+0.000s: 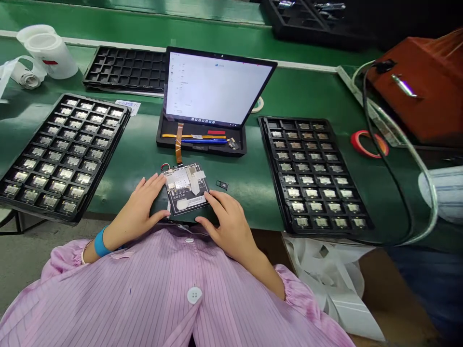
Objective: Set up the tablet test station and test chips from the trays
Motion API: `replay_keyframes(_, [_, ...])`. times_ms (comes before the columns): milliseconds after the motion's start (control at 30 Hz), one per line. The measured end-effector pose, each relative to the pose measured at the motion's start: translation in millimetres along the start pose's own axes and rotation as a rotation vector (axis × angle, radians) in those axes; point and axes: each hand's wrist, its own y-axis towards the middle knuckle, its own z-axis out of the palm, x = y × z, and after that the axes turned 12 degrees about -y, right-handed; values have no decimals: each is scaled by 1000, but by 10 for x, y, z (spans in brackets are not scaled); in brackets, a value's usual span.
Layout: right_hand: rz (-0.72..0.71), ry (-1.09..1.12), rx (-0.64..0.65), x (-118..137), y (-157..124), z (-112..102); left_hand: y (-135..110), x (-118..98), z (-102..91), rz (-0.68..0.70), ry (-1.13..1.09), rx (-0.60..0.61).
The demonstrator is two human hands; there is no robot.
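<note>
A black circuit board assembly (187,202) with silver shielding and pieces of tape lies at the table's front edge. An orange ribbon cable (179,144) runs from its top to the lit tablet screen (217,86), propped up in a black foam stand (231,150). My left hand (142,207) rests along the board's left edge, fingers extended and thumb apart. At the right corner, my right hand (231,224) touches the edge with its fingertips, thumb spread by the front. Neither hand grasps anything. A small black card tray (222,184) lies just right of the board.
Trays of small metal-covered modules flank the work, one on the left (77,137) and one on the right (307,166). Behind are another black tray (126,67) and a white jug (52,53). Red tape (356,140) and a black cable (383,159) lie at right.
</note>
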Motion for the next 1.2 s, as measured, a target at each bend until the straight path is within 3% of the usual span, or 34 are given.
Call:
replay_keyframes(100, [25,28,2,22,-3,4,8,-3,18,-3,14,-23])
replay_keyframes(200, [198,167,54,46,8,-45,13,-8,29,-3,24,-40])
replay_keyframes(367, [538,894,358,19,85,-296,13,29,43,40,51,-29])
replay_keyframes(433, [644,1157,422,3,123,-397,11,49,57,59,75,-24])
replay_keyframes(567, [696,1366,449,25,166,-458,12,62,90,75,119,-26])
replay_keyframes(800, [570,1244,396,81,104,-289,-1,13,74,79,130,-43])
replay_keyframes(933, [475,1031,284,58,43,-202,-73,-50,35,190,132,-49])
replay_keyframes(1100, [27,319,24,80,79,-74,-158,-50,95,353,149,-95])
replay_keyframes(1200, [-193,86,13,114,125,26,-188,-3,146,366,153,-132])
